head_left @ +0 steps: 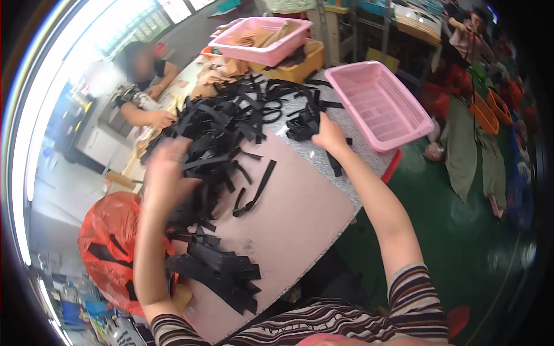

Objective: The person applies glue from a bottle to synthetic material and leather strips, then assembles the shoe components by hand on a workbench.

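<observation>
A big heap of black fabric strips [231, 124] covers the middle of the worktable [300, 219]. My left hand [167, 170] is blurred at the heap's left edge, its fingers against the strips; whether it grips any I cannot tell. My right hand [329, 135] is stretched forward and closed on a small bunch of black strips [301, 128] at the heap's right side. A single looped strip [254, 190] lies loose on the pinkish table surface. A neat stack of strips [222, 271] sits near the table's front edge by my left forearm.
An empty pink basket [378, 104] stands at the table's right edge. Another pink basket [262, 37] rests on a yellow crate [303, 63] at the back. A red plastic bag [107, 248] hangs at the left. A co-worker [144, 86] sits at the far left.
</observation>
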The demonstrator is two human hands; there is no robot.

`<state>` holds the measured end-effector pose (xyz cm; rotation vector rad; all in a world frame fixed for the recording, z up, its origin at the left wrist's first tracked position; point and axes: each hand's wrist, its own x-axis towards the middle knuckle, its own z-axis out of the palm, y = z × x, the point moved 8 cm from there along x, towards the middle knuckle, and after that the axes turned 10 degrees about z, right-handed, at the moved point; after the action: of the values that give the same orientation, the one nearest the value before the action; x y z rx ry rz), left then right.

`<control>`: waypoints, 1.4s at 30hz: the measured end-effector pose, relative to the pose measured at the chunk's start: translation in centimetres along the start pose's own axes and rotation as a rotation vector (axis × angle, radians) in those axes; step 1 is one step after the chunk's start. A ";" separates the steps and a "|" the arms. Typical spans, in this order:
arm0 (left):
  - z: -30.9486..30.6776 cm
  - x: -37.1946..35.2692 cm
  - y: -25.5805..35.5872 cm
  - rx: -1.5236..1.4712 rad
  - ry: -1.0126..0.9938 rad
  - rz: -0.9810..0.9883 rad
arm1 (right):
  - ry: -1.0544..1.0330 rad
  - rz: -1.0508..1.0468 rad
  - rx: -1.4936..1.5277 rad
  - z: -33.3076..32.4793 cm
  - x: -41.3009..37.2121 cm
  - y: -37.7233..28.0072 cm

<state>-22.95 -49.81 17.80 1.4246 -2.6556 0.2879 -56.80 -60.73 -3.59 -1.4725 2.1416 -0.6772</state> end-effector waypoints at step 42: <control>22.2 26.9 -4.9 -0.051 -0.226 -0.043 | 0.236 -0.163 -0.162 1.4 14.0 -5.6</control>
<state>-33.97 -79.15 1.75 1.5824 -2.7778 0.0574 -56.55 -75.83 -2.45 -1.7437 2.3166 -0.7854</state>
